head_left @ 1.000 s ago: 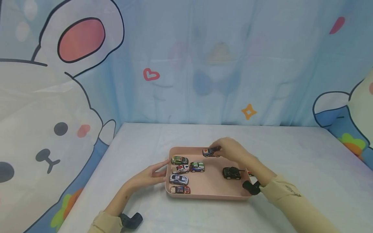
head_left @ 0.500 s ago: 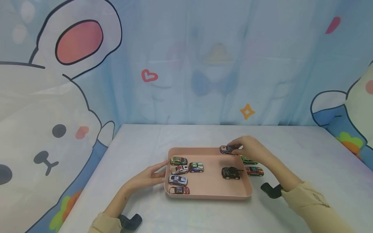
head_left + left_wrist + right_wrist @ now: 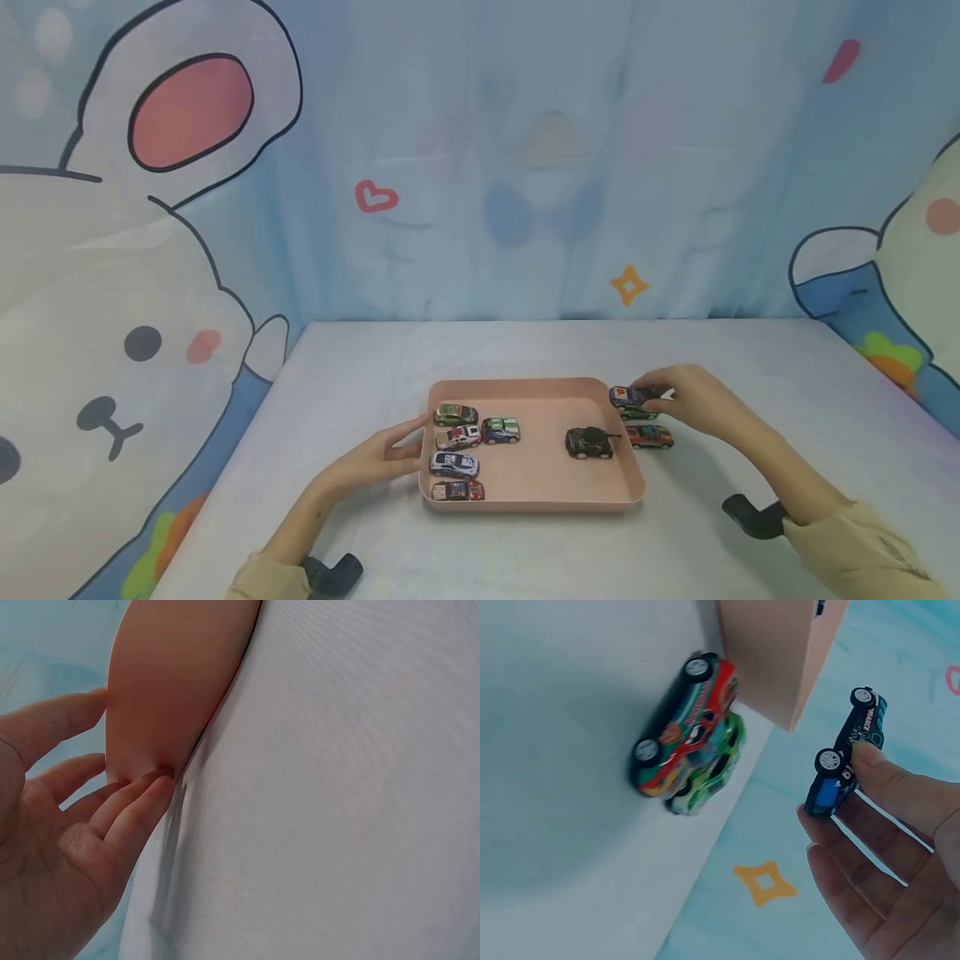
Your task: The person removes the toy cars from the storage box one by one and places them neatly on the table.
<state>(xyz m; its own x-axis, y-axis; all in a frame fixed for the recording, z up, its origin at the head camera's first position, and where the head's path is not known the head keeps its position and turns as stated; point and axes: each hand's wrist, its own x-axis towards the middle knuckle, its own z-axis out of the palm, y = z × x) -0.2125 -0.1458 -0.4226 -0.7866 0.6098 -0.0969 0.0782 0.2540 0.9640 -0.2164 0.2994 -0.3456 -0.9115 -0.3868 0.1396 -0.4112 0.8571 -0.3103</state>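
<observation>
My right hand (image 3: 701,402) pinches a dark toy car (image 3: 626,397) between thumb and fingers, just past the right rim of the pink tray (image 3: 536,507). In the right wrist view this toy car (image 3: 847,750) shows its wheels and white lettering, raised off the table. Below it lie a green toy car (image 3: 639,413), partly covered in the head view, and a red toy car (image 3: 649,436), both on the table beside the tray. My left hand (image 3: 372,455) touches the tray's left side with extended fingers; the left wrist view shows the fingertips against the tray wall (image 3: 176,682).
Inside the tray, several toy cars line the left side, among them a white-and-blue one (image 3: 454,464) and a blue-green one (image 3: 501,430). A black tank-like toy (image 3: 588,442) stands at the tray's right. A patterned curtain (image 3: 465,250) hangs behind the white table (image 3: 750,367).
My right hand has carried the dark toy car rightward from above the tray's back part to outside its right rim. The green and red cars have come into view. My left hand stays at the tray.
</observation>
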